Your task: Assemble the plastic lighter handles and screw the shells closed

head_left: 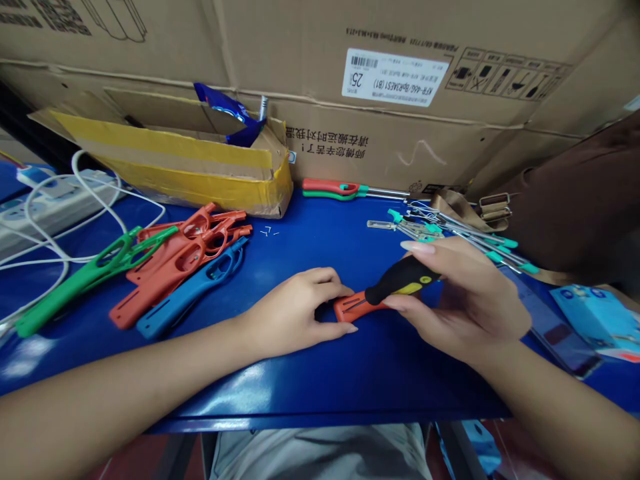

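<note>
My left hand [293,310] pinches the end of a red lighter casing [346,308] between fingers and thumb, low over the table. My right hand [473,297] grips a black and yellow screwdriver [397,279] by its handle. The screwdriver's shaft lies over the slotted end of the red casing; where its tip rests I cannot tell. Much of the casing is hidden behind the screwdriver and my right hand. To the left lie several red lighter casings [160,290], a green casing [75,287] and a blue casing [193,290].
A blue table [320,373] stands before large cardboard cartons [320,60]. At the back are an open yellow-taped box [200,170], a red-green lighter [335,189] and metal lighter tubes [460,230]. A power strip [55,207] with white cables sits left, a phone [555,327] right.
</note>
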The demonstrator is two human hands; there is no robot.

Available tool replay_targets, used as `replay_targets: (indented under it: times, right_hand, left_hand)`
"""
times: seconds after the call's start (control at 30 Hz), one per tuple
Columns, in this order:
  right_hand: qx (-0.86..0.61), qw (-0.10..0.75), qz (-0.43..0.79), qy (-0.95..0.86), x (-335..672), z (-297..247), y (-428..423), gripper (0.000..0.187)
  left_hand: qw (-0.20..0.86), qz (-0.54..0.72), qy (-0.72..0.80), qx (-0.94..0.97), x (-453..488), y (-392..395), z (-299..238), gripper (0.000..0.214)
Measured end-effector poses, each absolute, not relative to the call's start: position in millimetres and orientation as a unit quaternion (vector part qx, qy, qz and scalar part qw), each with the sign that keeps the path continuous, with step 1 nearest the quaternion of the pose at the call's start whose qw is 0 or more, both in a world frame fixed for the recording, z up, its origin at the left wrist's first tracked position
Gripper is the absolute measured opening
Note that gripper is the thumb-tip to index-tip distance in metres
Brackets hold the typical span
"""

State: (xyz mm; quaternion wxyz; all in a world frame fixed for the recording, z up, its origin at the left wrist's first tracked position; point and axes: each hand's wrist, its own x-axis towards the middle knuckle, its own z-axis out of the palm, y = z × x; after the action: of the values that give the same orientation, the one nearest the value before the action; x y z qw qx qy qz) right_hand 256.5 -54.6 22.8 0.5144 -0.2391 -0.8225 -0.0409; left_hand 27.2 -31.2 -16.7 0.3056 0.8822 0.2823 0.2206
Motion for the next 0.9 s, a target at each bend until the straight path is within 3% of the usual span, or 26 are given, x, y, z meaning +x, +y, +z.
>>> replay_targets:
  times: [0.2, 0.37, 0.57, 0.77, 0.9]
  right_hand:
    - [-0.263, 0.484, 0.108, -0.828, 255.6, 25.4, -56.8, 0.059]
    - [-0.263, 0.497, -0.011, -0.827, 253.3, 28.9, -56.5, 0.059]
    - [-0.274, 0.488, 0.128, -0.819, 250.2, 25.9, -59.7, 0.059]
    - [-0.236, 0.466, -0.04, -0.852, 252.4, 33.0, -59.9, 0.057]
    - [-0.221, 0.456, 0.054, -0.861, 253.3, 30.4, -60.0, 0.06]
  left_hand:
    - [0.306, 0.224, 0.286, 0.88, 27.2, -31.7, -18.2, 0.029]
    - [0.31, 0.221, 0.285, 0.879, 27.7, -31.8, -16.5, 0.024]
    - [0.308, 0.223, 0.294, 0.877, 28.1, -32.0, -16.2, 0.028]
    - [0.31, 0.212, 0.295, 0.878, 28.1, -32.2, -14.8, 0.024]
    - [0.303, 0.211, 0.294, 0.882, 27.7, -32.3, -15.2, 0.027]
